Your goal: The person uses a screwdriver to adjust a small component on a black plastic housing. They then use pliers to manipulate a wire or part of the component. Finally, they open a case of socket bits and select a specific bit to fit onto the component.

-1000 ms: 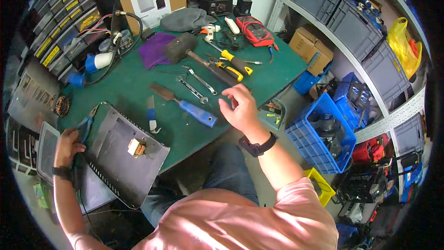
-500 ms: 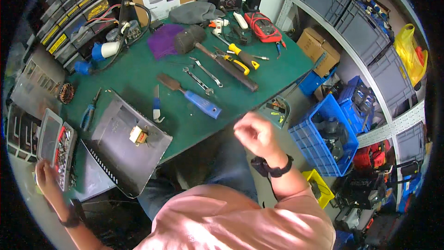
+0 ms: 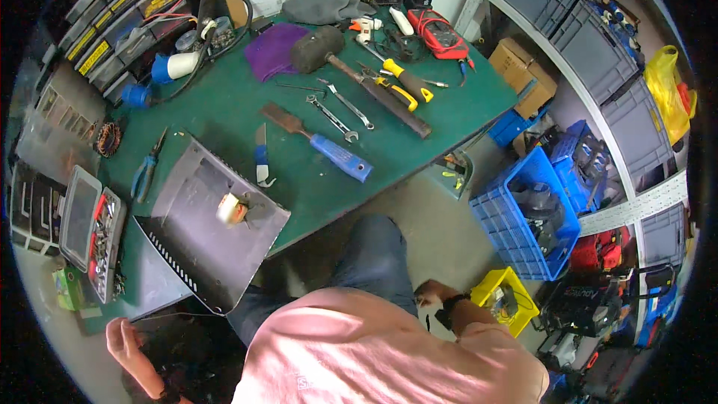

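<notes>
My left hand (image 3: 126, 343) hangs beyond the table's near left edge, its fingers loosely bent and nothing visible in them. Low beside my right thigh is my right hand (image 3: 431, 293); its fingers are shaded and partly hidden. Neither hand touches the tabletop. A grey metal casing (image 3: 202, 247) with a slotted side lies at the table's near edge, a small whitish-brown part (image 3: 232, 212) in it. Left of it are blue-handled pliers (image 3: 147, 168) and an open case of small hardware (image 3: 107, 243). A utility knife (image 3: 262, 157) and a blue-handled chisel (image 3: 329, 151) lie to its right.
Two wrenches (image 3: 333, 116), a mallet (image 3: 374, 90), a yellow-handled screwdriver (image 3: 407, 81) and a red multimeter (image 3: 437, 34) lie farther back. Right of me stand a blue crate (image 3: 497, 217) and a yellow bin (image 3: 516, 322) on the floor, beside shelving (image 3: 632, 209).
Both hands have dropped: the left from beside the hardware case to past the table edge, the right from in front of the table to beside my thigh. The view has shifted slightly.
</notes>
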`<state>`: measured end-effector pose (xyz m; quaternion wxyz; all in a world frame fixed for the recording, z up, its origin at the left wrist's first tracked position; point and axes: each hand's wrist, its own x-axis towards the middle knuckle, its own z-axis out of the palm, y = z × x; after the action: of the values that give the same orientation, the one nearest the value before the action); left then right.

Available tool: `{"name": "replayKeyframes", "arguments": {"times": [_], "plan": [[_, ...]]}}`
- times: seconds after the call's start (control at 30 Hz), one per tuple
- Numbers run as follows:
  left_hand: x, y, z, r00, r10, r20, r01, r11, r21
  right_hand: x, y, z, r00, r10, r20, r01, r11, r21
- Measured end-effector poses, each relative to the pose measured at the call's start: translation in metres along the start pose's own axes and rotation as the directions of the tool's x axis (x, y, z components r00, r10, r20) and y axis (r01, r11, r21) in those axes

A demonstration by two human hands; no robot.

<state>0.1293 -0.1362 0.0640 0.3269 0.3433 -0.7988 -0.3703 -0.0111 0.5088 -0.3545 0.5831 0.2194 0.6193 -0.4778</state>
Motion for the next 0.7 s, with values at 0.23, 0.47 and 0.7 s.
{"name": "replayKeyframes", "arguments": {"times": [0.23,0.47,0.7], "plan": [[0.032,0.014,-0.003,0.999,0.005,0.051,-0.011,0.992,0.124,0.015,0.088,0.049,0.943,0.058,-0.329,-0.197,0.891,-0.409],[0.041,0.021,0.014,0.996,0.065,0.058,-0.074,0.983,0.171,0.013,0.101,0.058,0.894,0.047,-0.446,-0.262,0.863,-0.433],[0.075,0.05,0.009,0.981,0.183,0.057,-0.191,0.959,0.21,0.014,0.116,0.078,0.866,0.063,-0.496,-0.3,0.859,-0.414]]}}
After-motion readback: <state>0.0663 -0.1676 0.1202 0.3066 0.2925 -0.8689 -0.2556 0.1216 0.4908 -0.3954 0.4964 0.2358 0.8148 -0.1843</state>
